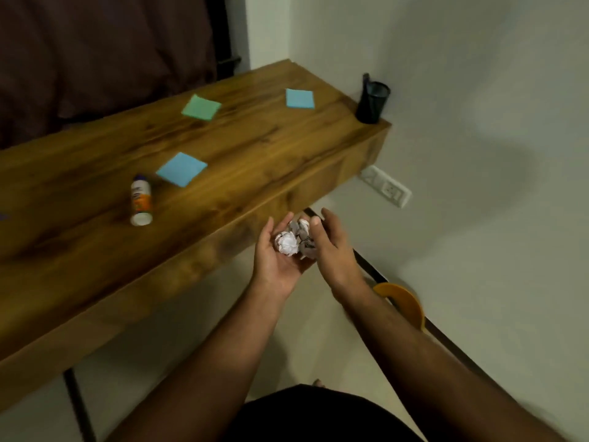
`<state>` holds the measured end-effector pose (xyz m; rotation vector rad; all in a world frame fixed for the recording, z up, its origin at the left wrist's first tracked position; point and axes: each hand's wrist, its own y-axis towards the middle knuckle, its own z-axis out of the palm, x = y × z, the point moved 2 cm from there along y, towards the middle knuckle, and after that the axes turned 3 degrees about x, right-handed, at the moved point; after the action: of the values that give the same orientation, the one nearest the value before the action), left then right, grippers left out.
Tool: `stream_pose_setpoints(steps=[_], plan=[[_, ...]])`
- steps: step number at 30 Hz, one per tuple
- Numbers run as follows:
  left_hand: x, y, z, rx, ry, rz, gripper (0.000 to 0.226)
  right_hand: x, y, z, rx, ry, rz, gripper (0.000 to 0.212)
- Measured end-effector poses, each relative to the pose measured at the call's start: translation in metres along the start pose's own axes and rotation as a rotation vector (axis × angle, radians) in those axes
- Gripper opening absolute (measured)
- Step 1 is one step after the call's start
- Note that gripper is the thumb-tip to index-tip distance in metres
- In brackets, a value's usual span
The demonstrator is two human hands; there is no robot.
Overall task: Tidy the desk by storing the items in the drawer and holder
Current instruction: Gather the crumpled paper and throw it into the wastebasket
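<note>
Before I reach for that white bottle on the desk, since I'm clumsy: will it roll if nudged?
Probably yes. The white bottle lies on its side on the smooth wooden desk, so a sideways nudge would likely roll it. It looks rigid and small, probably light.

No readable text anywhere. White bottle (141, 200) lying on table (255, 145), just beside near blue sticky note (181, 169), carried orange-and-purple label; print too blurred to read. Wall socket plate (385, 186), below table's right end, showed marks, illegible.
</note>
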<state>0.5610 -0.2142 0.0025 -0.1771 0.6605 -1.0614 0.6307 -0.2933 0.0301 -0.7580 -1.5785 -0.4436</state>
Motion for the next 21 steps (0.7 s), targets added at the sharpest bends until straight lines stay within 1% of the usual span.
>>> stream_pose_setpoints(steps=[2,4,5,7,8,11,15,18,21], plan=[[0.035,0.015,0.027,0.005,0.088,-0.081,0.042,-0.015,0.002,-0.034,-0.094,0.129,0.113,0.061],[0.071,0.03,0.047,0.005,0.167,-0.162,0.04,-0.03,0.0,-0.069,-0.216,0.18,0.155,0.059],[0.085,0.036,0.054,0.002,0.2,-0.196,0.04,-0.037,0.0,-0.081,-0.258,0.19,0.152,0.052],[0.12,0.049,0.07,0.001,0.295,-0.301,0.038,-0.053,-0.002,-0.109,-0.36,0.223,0.144,0.028],[0.137,0.054,0.078,0.002,0.341,-0.355,0.036,-0.062,-0.002,-0.123,-0.418,0.242,0.159,0.024],[0.181,0.069,0.097,0.014,0.453,-0.472,0.022,-0.084,-0.002,-0.158,-0.563,0.321,0.236,0.023],[0.223,0.099,0.117,0.054,0.625,-0.527,0.016,-0.109,0.01,-0.199,-0.685,0.455,0.344,0.022],[0.243,0.131,0.13,0.123,0.8,-0.533,0.02,-0.126,0.027,-0.224,-0.761,0.595,0.412,0.018],[0.259,0.163,0.129,0.2,0.988,-0.524,0.028,-0.143,0.04,-0.24,-0.823,0.695,0.452,0.015]])
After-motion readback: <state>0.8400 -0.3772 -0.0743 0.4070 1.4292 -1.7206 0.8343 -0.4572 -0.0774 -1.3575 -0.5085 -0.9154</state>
